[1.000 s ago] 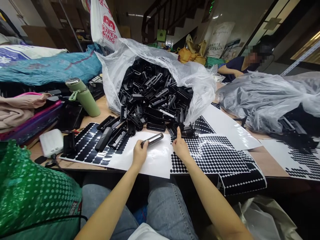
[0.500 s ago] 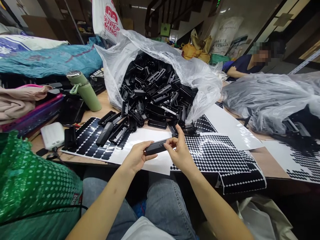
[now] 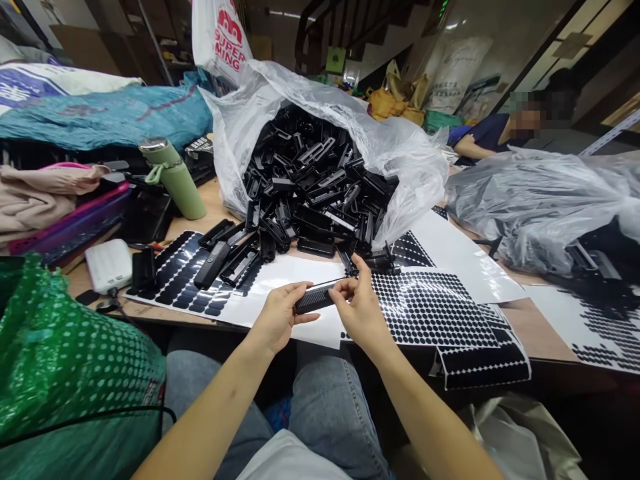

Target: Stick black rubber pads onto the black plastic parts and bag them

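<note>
Between my hands, above the front edge of the table, is a black ribbed plastic casing (image 3: pixel 315 298). My left hand (image 3: pixel 281 316) is closed on its left end, thumb on top and fingers beneath. At the right end, the thumb and fingers of my right hand (image 3: pixel 361 307) pinch the casing; its index finger points up. Whether a small sticker is under the right fingertips I cannot tell. Below lies a white backing sheet (image 3: pixel 280 273). A sheet of round black stickers (image 3: pixel 430 303) is to the right, and one of oblong black stickers (image 3: pixel 175 280) to the left.
A clear plastic bag (image 3: pixel 420 160) spills many black casings (image 3: pixel 315 187) onto the table. A green bottle (image 3: pixel 177 183) and a white power bank (image 3: pixel 109 265) stand left. A green bubble-wrap bag (image 3: pixel 95 353) is by my left leg. Another person (image 3: pixel 493 133) sits at the far right.
The casing has tilted slightly in my hands and shifted a little to the right. My right thumb and fingers stay at its right end. The whole view has moved slightly.
</note>
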### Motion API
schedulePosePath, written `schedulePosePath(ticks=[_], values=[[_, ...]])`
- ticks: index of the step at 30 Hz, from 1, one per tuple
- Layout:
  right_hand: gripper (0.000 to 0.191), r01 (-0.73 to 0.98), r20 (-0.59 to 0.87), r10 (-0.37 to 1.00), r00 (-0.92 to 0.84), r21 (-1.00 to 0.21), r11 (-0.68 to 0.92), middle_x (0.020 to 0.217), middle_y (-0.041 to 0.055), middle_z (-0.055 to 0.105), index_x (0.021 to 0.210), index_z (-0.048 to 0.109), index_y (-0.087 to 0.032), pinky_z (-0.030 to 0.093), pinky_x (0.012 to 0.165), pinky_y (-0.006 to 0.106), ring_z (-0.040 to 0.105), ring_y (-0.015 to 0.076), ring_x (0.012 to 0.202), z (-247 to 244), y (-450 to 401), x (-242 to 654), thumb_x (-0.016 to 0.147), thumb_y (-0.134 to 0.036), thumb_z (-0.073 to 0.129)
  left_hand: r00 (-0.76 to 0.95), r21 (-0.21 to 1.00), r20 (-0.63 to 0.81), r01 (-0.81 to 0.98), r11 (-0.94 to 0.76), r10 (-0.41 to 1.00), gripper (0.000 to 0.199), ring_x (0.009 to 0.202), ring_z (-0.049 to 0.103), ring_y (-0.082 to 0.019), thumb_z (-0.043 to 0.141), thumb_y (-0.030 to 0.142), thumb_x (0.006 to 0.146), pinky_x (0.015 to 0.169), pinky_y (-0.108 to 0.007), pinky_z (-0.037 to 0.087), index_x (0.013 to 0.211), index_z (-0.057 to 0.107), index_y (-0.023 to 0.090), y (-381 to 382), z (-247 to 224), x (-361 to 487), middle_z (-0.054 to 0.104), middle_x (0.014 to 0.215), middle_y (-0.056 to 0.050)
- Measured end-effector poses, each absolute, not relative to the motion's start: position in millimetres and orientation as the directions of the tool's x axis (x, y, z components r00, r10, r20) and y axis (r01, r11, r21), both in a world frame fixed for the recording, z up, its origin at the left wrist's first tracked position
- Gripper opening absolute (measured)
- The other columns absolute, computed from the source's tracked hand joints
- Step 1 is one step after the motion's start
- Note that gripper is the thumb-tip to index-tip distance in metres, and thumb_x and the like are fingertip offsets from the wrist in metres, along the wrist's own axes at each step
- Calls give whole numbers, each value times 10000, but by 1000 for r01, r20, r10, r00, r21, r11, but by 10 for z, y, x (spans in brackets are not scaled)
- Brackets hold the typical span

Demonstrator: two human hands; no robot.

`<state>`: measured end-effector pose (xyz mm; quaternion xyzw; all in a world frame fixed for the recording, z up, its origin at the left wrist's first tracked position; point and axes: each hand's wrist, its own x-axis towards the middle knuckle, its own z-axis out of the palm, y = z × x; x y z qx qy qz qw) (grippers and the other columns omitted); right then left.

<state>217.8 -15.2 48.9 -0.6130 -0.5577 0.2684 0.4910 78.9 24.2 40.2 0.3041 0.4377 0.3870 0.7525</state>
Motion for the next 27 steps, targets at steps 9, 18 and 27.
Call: schedulePosePath(ticks=[9, 18, 27], values=[[610, 449, 239, 946, 219, -886, 120, 697, -21, 530, 1323, 192, -197, 432, 708, 314, 526, 142, 672, 480, -197, 2162, 778, -154, 463, 305, 801, -424, -312, 510, 853, 163, 738, 617, -175, 579, 204, 747, 525, -297, 560, 878, 622, 118, 207, 426, 810, 630, 843, -88], [599, 523, 357, 769, 530, -852, 35, 1046, 73, 478, 1219, 358, -232, 412, 793, 365, 474, 200, 923, 441, -236, 2346, 700, -374, 622, 264, 824, -431, -274, 496, 863, 171, 760, 600, -177, 582, 208, 737, 537, -319, 569, 861, 636, 104, 215, 392, 739, 613, 866, -93], [242, 158, -101, 963, 251, -977, -144, 1076, 78, 539, 648, 556, -177, 429, 677, 297, 526, 195, 882, 528, -380, 2473, 708, -407, 597, 252, 841, -439, -222, 493, 862, 178, 775, 599, -180, 610, 216, 707, 526, -308, 568, 852, 644, 118, 242, 415, 648, 614, 895, -91]])
